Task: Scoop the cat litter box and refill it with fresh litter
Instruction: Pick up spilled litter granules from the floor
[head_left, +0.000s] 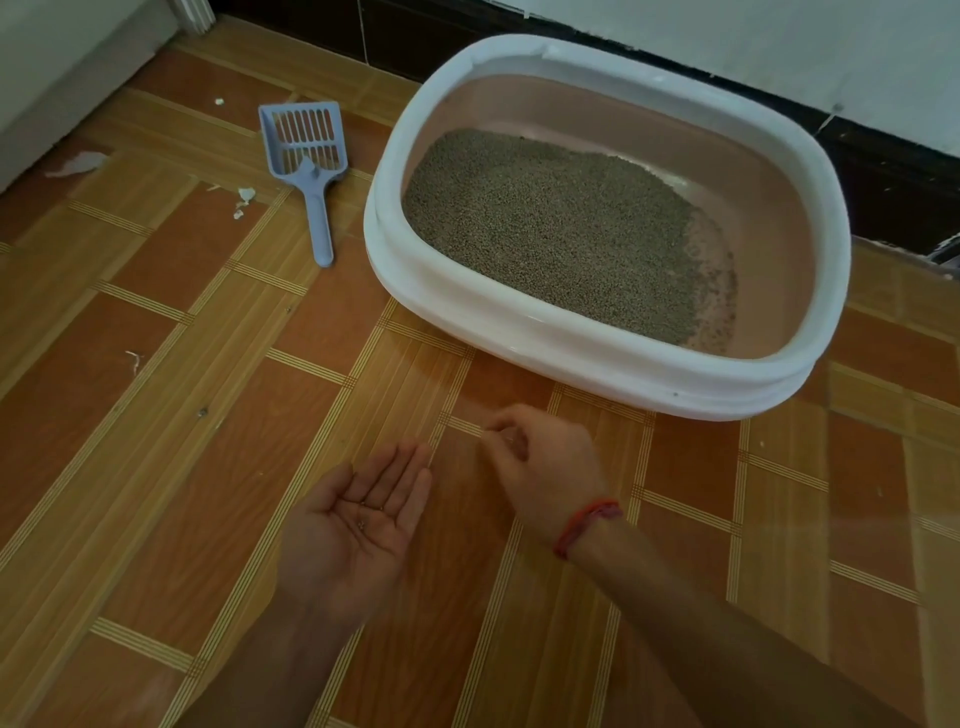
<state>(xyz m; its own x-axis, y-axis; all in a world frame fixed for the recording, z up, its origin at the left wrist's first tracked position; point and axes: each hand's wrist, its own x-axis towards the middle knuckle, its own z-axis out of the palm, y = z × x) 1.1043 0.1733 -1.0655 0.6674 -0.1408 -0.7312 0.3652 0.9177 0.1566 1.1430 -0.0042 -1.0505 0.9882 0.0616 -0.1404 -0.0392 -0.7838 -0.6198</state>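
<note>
- Orange-brown wood-patterned floor (156, 467) lies under everything. Nearest, in front of the litter box (519, 322), the left hand (337, 551) is palm-up with straight fingers, a few litter grains (361, 525) on it.
- Closer to the box's front rim, the right hand (540, 462), with a red thread bracelet (587, 525), bunches its fingertips together; whether they pinch anything cannot be told.
- Grey-brown litter (550, 223) covers most of the box's pink basin.
- Left of the box lies a blue slotted scoop (311, 166), with white scraps (245, 196) further left.
</note>
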